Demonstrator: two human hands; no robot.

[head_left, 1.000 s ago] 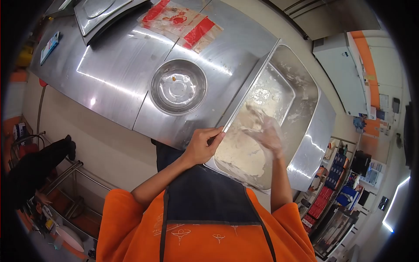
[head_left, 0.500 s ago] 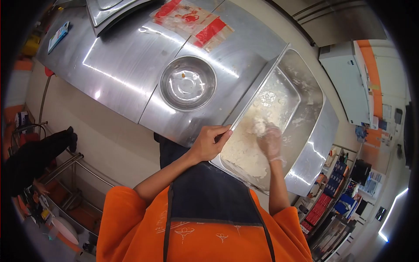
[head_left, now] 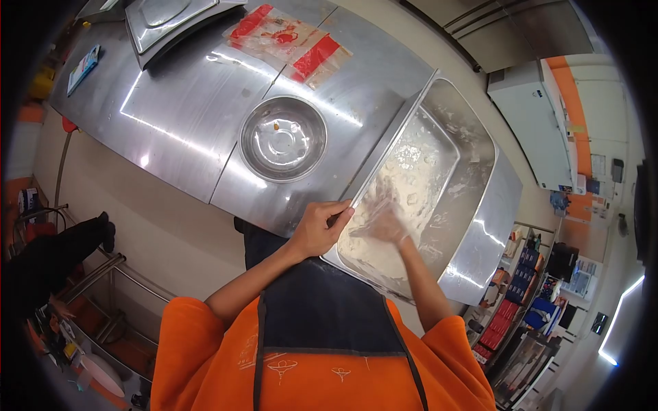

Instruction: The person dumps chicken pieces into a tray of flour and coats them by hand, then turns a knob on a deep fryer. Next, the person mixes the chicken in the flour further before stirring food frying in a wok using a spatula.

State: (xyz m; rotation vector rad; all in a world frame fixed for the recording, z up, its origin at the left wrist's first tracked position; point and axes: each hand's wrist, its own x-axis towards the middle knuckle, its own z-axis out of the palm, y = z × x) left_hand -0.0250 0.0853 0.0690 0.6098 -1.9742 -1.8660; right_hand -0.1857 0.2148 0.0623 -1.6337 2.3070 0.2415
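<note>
The deep, rectangular silver metal tub [head_left: 473,171] stands on the grey steel bench [head_left: 356,147] ahead of the person, its long axis slanting away rightward. The left hand [head_left: 322,227] grips its left rim; the right hand [head_left: 387,224], the nearer, is over the pale, floury mixture [head_left: 412,179] inside, too blurred to tell whether it holds any.

Mixture [head_left: 418,164] is cream-white; tub [head_left: 460,205] silver-grey; bowl [head_left: 299,159] silver; plastic sheet [head_left: 291,41] has red bands, red print; apron panel [head_left: 329,315] navy; shirt [head_left: 199,356] orange.
</note>
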